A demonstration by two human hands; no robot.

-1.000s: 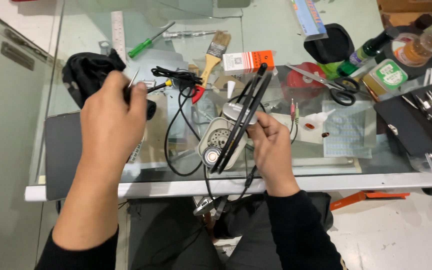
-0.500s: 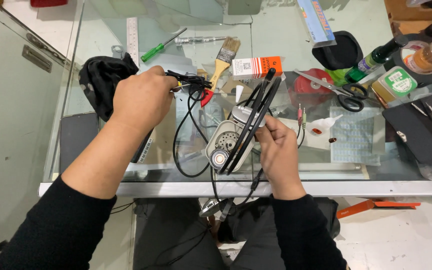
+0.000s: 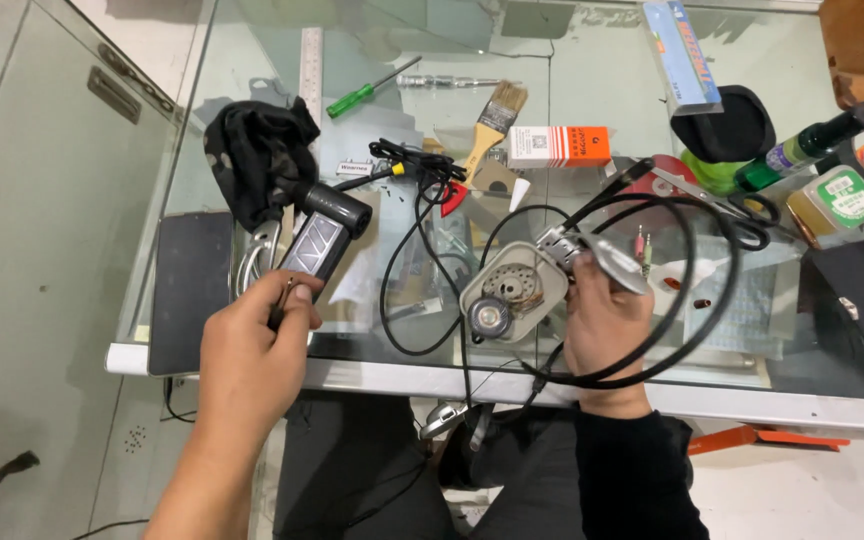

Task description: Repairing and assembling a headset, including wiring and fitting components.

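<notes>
Left hand (image 3: pixel 252 350): closed, fingers pinched on a small dark tool (image 3: pixel 280 303) whose tip pokes up above the knuckles; it hangs over the near edge of the counter (image 3: pixel 592 385), just below the dark hand-held device (image 3: pixel 320 232).
Right hand (image 3: pixel 607 325): clamped on the metal fitting (image 3: pixel 592 255) at the side of the opened headphone cup (image 3: pixel 512 292), thumb pressing on top.
Headphone cup: pale grey, rounded, lying face up on the glass near the front edge, its inner parts bared and a small round speaker disc (image 3: pixel 490 318) at its lower left corner.
Black headband loop (image 3: pixel 707 290): curves out to the right of the right hand and back under the wrist, hanging partly past the counter edge.
Black cable (image 3: pixel 407 270): loops between the two hands, running up to a knotted bundle of wires (image 3: pixel 410 160).
Dark hand-held device: lies tilted, its round barrel up and to the right, touching a black cloth bundle (image 3: pixel 257 160).
Further back: a paintbrush (image 3: pixel 492 120), a green-handled screwdriver (image 3: pixel 367 90), a steel ruler (image 3: pixel 310 65) and an orange and white box (image 3: pixel 559 146).
Right side: scissors (image 3: pixel 727 200), a green bottle (image 3: pixel 802 145), a round tin (image 3: pixel 837 200) and a black pouch (image 3: pixel 722 125).
Left edge: a dark flat pad (image 3: pixel 190 290) under the glass.
</notes>
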